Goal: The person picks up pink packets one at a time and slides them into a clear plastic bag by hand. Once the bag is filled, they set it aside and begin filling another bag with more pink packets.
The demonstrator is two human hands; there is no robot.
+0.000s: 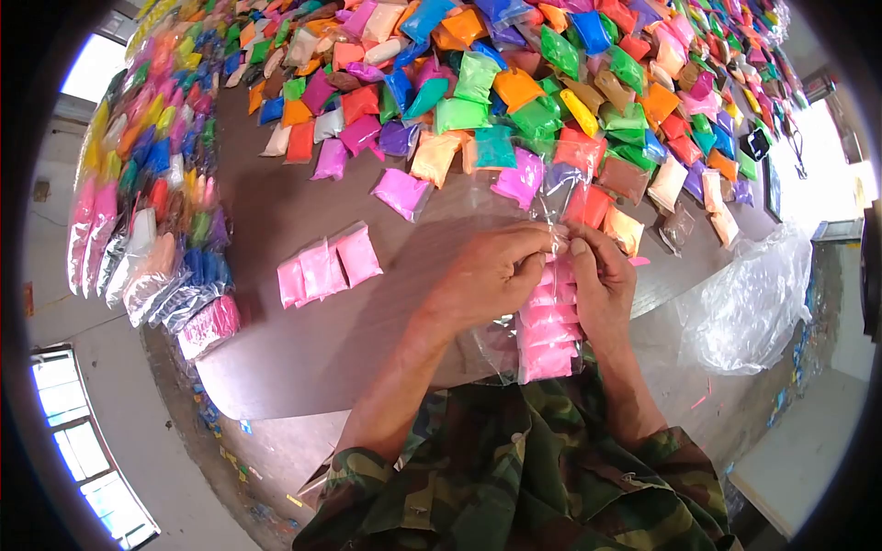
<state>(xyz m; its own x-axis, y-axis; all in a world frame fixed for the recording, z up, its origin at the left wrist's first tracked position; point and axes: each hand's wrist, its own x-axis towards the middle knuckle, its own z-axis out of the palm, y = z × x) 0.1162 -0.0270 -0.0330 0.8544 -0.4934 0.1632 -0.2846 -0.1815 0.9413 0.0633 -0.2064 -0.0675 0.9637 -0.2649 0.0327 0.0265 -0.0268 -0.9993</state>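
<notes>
A long clear plastic bag holds a column of small pink packets lying one above another. At its upper part my left hand has its fingers closed in a pinch on the plastic. My right hand grips the same bag from the right, thumb and fingertips close to the left hand's. The bag's lower end hangs near the table's front edge, by the camouflage clothing. To the left, three pink packets lie side by side on the brown table.
A large heap of colourful packets covers the far side of the table. Filled long bags are piled along the left edge, with a bundle of pink packets at the near end. Crumpled clear plastic bags lie at the right.
</notes>
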